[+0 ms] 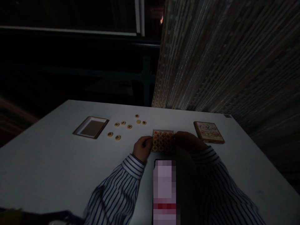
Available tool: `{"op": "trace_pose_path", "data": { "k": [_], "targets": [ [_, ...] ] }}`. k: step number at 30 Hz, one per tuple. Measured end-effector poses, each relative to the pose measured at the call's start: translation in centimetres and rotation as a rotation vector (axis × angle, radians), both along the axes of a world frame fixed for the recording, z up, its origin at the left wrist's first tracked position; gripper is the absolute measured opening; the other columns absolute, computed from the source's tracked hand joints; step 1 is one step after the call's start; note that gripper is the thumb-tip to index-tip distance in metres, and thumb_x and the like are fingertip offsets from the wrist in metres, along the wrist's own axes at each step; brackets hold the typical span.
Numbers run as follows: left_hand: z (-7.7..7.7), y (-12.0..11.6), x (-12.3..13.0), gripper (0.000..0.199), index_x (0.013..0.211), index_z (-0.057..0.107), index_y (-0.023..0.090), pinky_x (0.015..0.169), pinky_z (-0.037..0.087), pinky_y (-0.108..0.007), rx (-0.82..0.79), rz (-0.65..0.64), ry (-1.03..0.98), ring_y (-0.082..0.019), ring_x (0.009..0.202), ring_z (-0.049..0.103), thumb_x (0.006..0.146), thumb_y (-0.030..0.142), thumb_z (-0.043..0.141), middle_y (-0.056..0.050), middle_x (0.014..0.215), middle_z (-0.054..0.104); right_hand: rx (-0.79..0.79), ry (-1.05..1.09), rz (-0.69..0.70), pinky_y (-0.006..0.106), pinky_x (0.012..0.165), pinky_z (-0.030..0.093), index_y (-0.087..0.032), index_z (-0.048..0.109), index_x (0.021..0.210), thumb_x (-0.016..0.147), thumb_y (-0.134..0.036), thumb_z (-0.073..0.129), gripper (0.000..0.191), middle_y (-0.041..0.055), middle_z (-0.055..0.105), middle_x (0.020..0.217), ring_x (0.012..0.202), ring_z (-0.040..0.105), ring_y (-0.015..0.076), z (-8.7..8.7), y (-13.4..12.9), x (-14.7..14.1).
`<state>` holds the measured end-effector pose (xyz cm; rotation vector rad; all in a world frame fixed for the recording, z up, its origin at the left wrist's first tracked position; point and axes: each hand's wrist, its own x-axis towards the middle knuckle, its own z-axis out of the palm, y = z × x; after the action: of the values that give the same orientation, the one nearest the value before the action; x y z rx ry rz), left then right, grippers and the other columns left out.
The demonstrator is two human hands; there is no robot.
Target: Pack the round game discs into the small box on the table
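Note:
A small clear tray stands on the white table in front of me, filled with rows of round Chinese chess pieces, red-marked ones at the back and dark-marked ones nearer me. The fingers of my left hand are closed at the tray's left edge. My right hand lies in shadow, its fingertips closed at the right edge. Several loose chess pieces are scattered on the table to the left of the tray.
An open, shallow box lies at the left of the table. On the right is a box lid with writing on it. A phone with a blurred-out screen lies between my forearms. Hanging strands drape behind the table.

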<state>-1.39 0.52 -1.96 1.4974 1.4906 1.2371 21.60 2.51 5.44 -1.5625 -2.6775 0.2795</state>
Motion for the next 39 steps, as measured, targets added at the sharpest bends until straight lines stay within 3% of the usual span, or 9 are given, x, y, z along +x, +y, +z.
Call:
{"op": "trace_pose_path", "data": {
  "k": [14, 25, 29, 39],
  "targets": [
    [0.7, -0.1, -0.3, 0.022, 0.089, 0.066, 0.016, 0.075, 0.05, -0.032, 0.044, 0.0, 0.031, -0.017, 0.08, 0.062, 0.076, 0.029, 0.054, -0.007, 0.087, 0.068, 0.089, 0.142, -0.027, 0.025, 0.07, 0.046, -0.018, 0.062, 0.1, 0.081, -0.021, 0.049, 0.022, 0.0063, 0.065, 0.091, 0.082, 0.06, 0.0153, 0.6, -0.2, -0.1],
    [1.5, 0.4, -1.8, 0.022, 0.093, 0.064, 0.017, 0.08, 0.049, -0.032, 0.096, -0.034, 0.084, -0.016, 0.085, 0.061, 0.078, 0.027, 0.053, -0.007, 0.092, 0.067, 0.179, 0.123, -0.042, 0.028, 0.073, 0.045, -0.016, 0.061, 0.102, 0.084, -0.022, 0.044, 0.025, 0.0085, 0.065, 0.095, 0.084, 0.06, 0.0171, 1.3, 0.5, -1.4],
    [2.2, 0.7, -2.9, 0.022, 0.095, 0.063, 0.017, 0.079, 0.049, -0.032, 0.129, -0.039, 0.17, -0.016, 0.084, 0.062, 0.079, 0.027, 0.052, -0.007, 0.093, 0.067, 0.204, 0.09, -0.024, 0.027, 0.076, 0.044, -0.015, 0.062, 0.102, 0.085, -0.025, 0.044, 0.027, 0.0086, 0.066, 0.095, 0.086, 0.06, 0.0176, 1.7, 1.2, -2.3],
    [3.8, 2.7, -5.4, 0.024, 0.098, 0.061, 0.016, 0.09, 0.044, -0.037, 0.244, -0.03, 0.533, -0.021, 0.096, 0.057, 0.079, 0.021, 0.048, -0.009, 0.1, 0.064, 0.164, -0.055, 0.024, 0.028, 0.076, 0.042, -0.016, 0.062, 0.102, 0.087, -0.031, 0.041, 0.03, 0.0086, 0.066, 0.099, 0.089, 0.059, 0.0182, 4.7, 3.3, -4.9]
  ]
}}
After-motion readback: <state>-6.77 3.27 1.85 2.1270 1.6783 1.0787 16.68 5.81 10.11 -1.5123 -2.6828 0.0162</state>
